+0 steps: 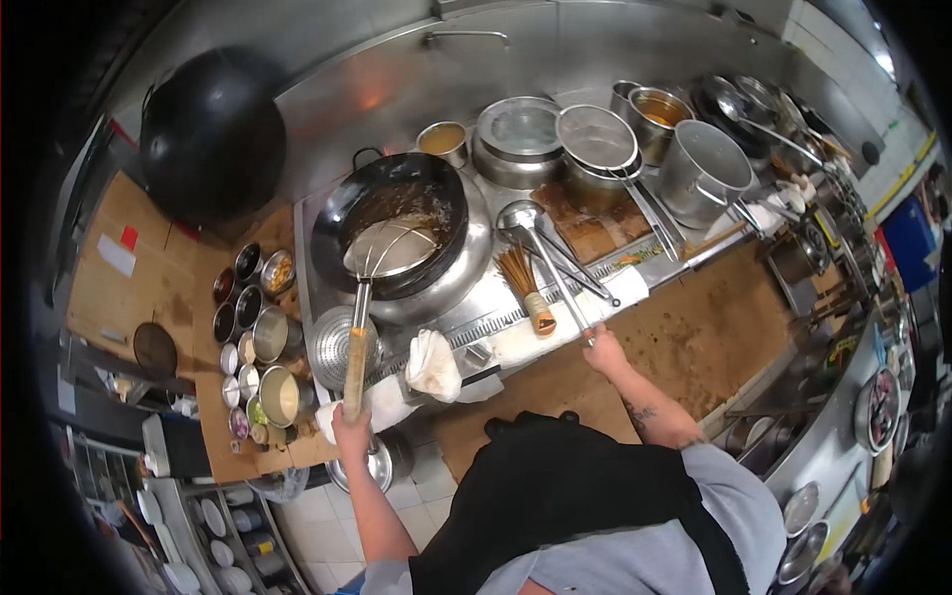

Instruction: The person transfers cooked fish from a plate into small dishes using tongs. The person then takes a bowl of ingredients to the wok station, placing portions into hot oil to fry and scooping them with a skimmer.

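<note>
My left hand [351,433] is closed around the wooden handle of a wire strainer [356,362]. The strainer's round mesh head lies inside a black wok [342,208], which sits on the metal range and has brown residue on its inner wall. My right hand [606,353] grips the end of a long metal ladle [557,273]; the ladle's bowl rests at the stove, right of the wok. Beside the ladle is a bamboo brush [523,278] with a wrapped handle. A crumpled white cloth [433,365] lies on the front ledge between my hands.
Several seasoning containers [275,334] stand left of the wok. A perforated ladle [337,347] lies under the strainer's handle. Behind and right are a lidded pot [518,134], a sieve [596,137] on a pot, and a tall pot [705,174]. A large black wok [213,139] leans at the back left.
</note>
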### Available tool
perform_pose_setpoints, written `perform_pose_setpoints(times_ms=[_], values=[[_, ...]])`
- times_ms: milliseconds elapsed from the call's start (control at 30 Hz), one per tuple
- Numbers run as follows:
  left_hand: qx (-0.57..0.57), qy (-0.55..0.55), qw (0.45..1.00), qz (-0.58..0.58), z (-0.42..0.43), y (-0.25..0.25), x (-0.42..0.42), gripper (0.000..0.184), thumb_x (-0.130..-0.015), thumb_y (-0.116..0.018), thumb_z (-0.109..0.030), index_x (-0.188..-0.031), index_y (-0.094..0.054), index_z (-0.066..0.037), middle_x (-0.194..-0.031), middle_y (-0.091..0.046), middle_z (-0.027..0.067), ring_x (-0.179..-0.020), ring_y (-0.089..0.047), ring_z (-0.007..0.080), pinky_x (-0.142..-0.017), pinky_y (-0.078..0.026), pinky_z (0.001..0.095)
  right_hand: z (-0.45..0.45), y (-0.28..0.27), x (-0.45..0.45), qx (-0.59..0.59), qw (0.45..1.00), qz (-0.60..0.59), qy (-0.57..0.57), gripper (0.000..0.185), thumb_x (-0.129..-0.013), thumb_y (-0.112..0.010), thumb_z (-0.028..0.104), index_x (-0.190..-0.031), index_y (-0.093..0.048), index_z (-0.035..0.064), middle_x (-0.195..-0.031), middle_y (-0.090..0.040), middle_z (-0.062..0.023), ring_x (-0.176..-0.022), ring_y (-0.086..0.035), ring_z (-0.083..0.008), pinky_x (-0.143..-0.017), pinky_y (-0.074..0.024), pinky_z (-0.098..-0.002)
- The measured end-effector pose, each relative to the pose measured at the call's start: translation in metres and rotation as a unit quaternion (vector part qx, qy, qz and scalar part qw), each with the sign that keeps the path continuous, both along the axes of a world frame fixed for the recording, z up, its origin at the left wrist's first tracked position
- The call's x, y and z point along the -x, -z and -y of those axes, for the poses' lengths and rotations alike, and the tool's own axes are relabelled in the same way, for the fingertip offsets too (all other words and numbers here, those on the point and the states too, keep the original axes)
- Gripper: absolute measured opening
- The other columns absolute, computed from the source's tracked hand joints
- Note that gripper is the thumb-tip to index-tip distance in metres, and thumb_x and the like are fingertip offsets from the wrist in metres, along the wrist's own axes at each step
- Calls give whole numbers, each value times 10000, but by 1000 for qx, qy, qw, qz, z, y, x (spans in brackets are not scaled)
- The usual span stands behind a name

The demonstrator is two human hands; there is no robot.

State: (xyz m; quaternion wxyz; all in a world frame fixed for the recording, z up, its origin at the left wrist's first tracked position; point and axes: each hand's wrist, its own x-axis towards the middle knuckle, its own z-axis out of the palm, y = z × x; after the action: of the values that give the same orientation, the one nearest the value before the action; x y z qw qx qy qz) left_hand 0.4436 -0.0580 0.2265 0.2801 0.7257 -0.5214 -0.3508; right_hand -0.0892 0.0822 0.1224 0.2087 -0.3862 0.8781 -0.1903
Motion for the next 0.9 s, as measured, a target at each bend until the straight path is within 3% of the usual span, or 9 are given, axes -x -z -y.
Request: perform_pose_setpoints(times_ms=[167,267,433,533,633,700,733,833,900], values=[[13,-34,999,-20,-9,1,8,908,-740,-792,-174,-1468,-296,45,-1433,-381,247,-1293,-445,329,-1062,-373,379,5,-44,-17,29,995,57,76,427,-814,-580,115,-1232,-531,44,-1015,-650,-266,-1002,-620,-427,-863,-499,-493],[69,-60,994,62,-10,16,-8,958,-734,-794,-199,-1493,-249,15,-1506,-266,281,-1397,-305,368,-1126,-290,415,-14,-27,-23,213,975,37,45,420,-819,-584,112,-1230,-548,32,-1003,-649,-278,-950,-630,-434,-836,-498,-478],[143,-99,975,138,-31,-9,13,1037,-726,-796,-244,-1525,-164,-46,-1559,-93,310,-1450,-138,457,-1178,-178,465,-46,-98,-23,294,867,387,110,399,-909,-611,60,-1290,-495,59,-745,-527,9,-566,-496,-50,-473,-402,-240],[102,-174,938,283,-41,-63,78,936,-767,-749,-203,-1514,-209,-39,-1569,-145,254,-1453,-163,429,-1166,-214,458,-62,-152,18,287,855,421,94,289,-934,-580,55,-1204,-480,79,-635,-457,31,-411,-375,-51,-368,-321,-238],[307,12,937,166,-44,-82,158,790,-792,-713,-153,-1465,-318,-28,-1523,-288,235,-1421,-267,396,-1145,-259,446,-75,-198,68,282,842,454,69,231,-950,-549,56,-1157,-452,86,-587,-412,16,-392,-369,-72,-367,-343,-241],[255,136,957,0,-44,-73,251,472,-825,-699,-117,-1258,-543,-11,-1252,-578,177,-1219,-529,313,-1049,-396,394,-83,-219,98,278,828,482,69,229,-950,-549,55,-1156,-454,86,-584,-404,15,-395,-373,-75,-369,-349,-248],[108,197,961,-162,-48,-76,309,366,-856,-685,-118,-1190,-579,-9,-1166,-620,134,-1142,-589,246,-965,-471,352,-86,-229,111,277,820,497,69,229,-950,-549,54,-1156,-455,85,-583,-400,15,-396,-374,-77,-370,-352,-251],[4,359,887,-292,-57,-5,470,402,-900,-691,-174,-1235,-536,-16,-1193,-608,108,-1058,-619,199,-890,-518,336,-96,-251,156,284,797,530,52,242,-949,-529,54,-1179,-467,92,-571,-370,18,-384,-352,-78,-360,-361,-253],[-170,292,865,-371,-69,-8,566,428,-931,-655,-221,-1284,-508,-29,-1218,-604,116,-1092,-607,206,-897,-500,314,-101,-257,184,285,781,554,45,264,-947,-520,49,-1202,-466,93,-571,-368,17,-384,-355,-77,-358,-368,-253]])
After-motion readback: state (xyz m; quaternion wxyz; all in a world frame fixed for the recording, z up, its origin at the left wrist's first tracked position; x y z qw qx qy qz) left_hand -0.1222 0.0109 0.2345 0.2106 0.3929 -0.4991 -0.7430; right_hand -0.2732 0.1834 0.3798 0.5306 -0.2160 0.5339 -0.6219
